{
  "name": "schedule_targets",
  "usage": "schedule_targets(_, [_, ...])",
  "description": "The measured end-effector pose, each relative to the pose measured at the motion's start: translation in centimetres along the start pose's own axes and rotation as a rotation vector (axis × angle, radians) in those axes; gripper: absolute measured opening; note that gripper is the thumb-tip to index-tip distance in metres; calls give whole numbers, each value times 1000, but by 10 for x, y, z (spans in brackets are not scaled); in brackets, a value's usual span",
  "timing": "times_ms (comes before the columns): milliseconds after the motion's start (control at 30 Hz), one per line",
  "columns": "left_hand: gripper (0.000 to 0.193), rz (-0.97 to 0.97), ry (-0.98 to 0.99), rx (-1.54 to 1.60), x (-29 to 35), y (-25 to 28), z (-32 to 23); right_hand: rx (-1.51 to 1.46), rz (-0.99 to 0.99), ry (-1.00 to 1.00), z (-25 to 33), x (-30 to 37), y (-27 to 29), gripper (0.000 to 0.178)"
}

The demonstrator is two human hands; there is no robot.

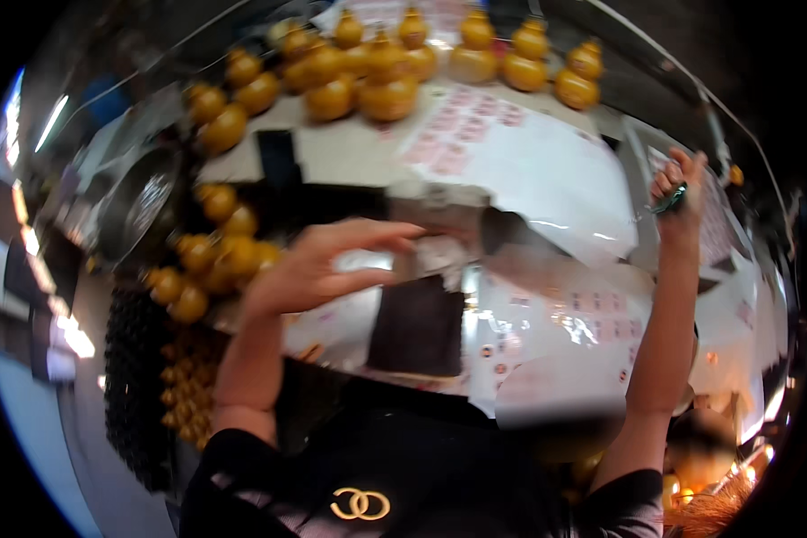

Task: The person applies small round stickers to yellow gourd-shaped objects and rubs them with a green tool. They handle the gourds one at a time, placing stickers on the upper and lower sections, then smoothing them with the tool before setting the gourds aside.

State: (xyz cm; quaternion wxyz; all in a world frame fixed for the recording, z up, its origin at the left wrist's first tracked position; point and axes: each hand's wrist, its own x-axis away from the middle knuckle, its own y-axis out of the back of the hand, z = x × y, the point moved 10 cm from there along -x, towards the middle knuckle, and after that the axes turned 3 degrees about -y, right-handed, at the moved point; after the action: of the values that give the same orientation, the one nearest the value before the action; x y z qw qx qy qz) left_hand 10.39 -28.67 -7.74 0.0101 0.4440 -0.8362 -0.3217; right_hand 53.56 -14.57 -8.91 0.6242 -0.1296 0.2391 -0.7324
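My left hand [318,260] reaches in over the middle of the work surface, thumb and fingers apart with nothing seen between them. Its fingertips are near a crumpled whitish piece [439,255], blurred, just beyond a dark brown flat pad [419,327]. Out to the right, my right hand [681,184] is raised with curled fingers round a small dark green shiny object [670,198], whose kind I cannot make out. Below that arm and to its left lie glossy sheets with rows of small reddish prints [560,327].
Glossy yellow bottle gourds [387,85] line the back of a pale table [345,152]. More gourds [229,251] cluster at left, beside a round metal pan [139,206]. A large printed sheet [547,179] covers the table's right part. Strings of small gourds [188,386] hang lower left.
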Motion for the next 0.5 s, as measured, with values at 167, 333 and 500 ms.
schedule_targets(167, [46, -55, 61, 95, 76, -21, 38, -167, 358, -453, -151, 124, -115, 53])
schedule_targets(333, [31, -440, 596, 228, 205, -8, 100, -312, 206, -535, -218, 166, -114, 36])
schedule_targets(500, [48, -821, 468, -30, 327, -26, 122, -199, 353, -557, -251, 184, -100, 26])
